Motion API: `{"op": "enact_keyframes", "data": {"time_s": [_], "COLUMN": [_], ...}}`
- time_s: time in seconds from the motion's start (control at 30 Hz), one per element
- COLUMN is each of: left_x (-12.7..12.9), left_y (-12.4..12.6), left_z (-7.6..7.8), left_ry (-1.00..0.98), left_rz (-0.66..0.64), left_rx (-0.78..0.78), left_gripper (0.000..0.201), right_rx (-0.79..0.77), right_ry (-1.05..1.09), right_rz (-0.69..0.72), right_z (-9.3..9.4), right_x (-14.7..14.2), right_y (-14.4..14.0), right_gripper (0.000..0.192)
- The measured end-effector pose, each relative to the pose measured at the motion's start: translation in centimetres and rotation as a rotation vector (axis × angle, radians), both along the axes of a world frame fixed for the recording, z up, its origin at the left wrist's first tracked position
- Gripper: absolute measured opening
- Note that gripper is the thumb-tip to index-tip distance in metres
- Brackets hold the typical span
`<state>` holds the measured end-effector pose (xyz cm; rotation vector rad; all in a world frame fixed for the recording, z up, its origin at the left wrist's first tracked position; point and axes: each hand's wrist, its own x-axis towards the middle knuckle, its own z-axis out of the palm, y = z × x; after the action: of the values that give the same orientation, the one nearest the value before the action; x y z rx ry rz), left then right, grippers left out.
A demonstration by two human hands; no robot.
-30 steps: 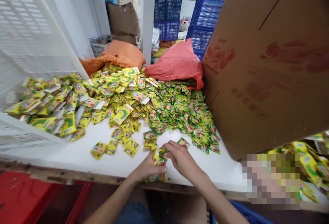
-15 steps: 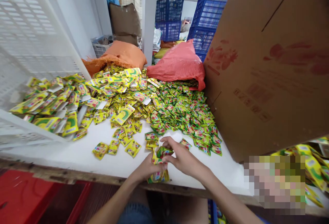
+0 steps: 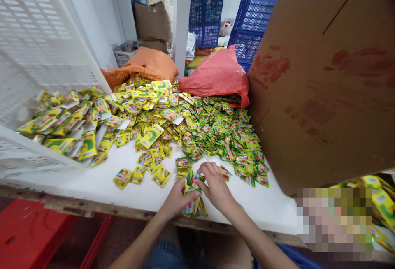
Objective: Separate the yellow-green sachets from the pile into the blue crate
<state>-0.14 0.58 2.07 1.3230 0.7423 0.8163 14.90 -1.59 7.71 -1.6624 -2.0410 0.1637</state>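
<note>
At the table's front edge my left hand [image 3: 175,200] is closed on a small yellow carton, largely hidden by fingers and sachets. My right hand [image 3: 215,184] meets it from the other side, its thumb and fingers pinching a shiny green sachet [image 3: 191,176] at the carton's top. Below the hands lie yellow-green sachets [image 3: 197,209]. Just beyond the fingers are a green sachet [image 3: 183,162] and a yellow one under it. A few yellow sachets [image 3: 161,176] lie flat to the left.
Behind the hands spreads a heap of green sachets [image 3: 222,131], with yellow sachets and cartons [image 3: 151,136] to its left. An orange sack [image 3: 157,62] and a red sack [image 3: 216,73] lie behind. A white crate [image 3: 58,55] flanks the left, a large cardboard box [image 3: 327,96] the right.
The green sachet has tipped more upright between my hands at the carton's top. My right hand has shifted slightly right, and the whole view has moved a little.
</note>
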Motion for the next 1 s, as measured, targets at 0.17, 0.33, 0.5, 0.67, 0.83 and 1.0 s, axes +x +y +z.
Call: {"op": "enact_keyframes", "data": {"time_s": [0.17, 0.33, 0.5, 0.67, 0.83, 1.0], "left_x": [0.0, 0.0, -0.1, -0.3, -0.7, -1.8], "left_y": [0.1, 0.0, 0.0, 0.2, -0.4, -1.7], "left_z": [-0.4, -0.5, -0.3, -0.7, -0.6, -0.2], "left_ry": [-0.003, -0.065, -0.093, -0.092, -0.089, -0.024], "left_rz": [0.024, -0.005, -0.011, -0.05, -0.012, 0.172], "left_rx": [-0.005, -0.049, -0.037, -0.055, -0.031, 0.022], "left_gripper": [0.027, 0.034, 0.04, 0.037, 0.052, 0.04], "right_rx": [0.001, -0.129, -0.21, -0.129, -0.05, -0.007], "right_ry": [0.103, 0.191, 0.318, 0.748, 0.847, 0.832], "right_rz": [0.075, 0.157, 0.175, -0.03, -0.129, -0.136], "right_z": [-0.4, -1.0, -1.5, -3.5, -5.5, -6.1], "right_x": [0.0, 0.1, 0.4, 0.0, -1.0, -1.3], "right_y": [-0.3, -1.0, -1.4, -3.1, -4.2, -4.0], "right_gripper": [0.002, 0.02, 0.021, 0.017, 0.013, 0.013]}}
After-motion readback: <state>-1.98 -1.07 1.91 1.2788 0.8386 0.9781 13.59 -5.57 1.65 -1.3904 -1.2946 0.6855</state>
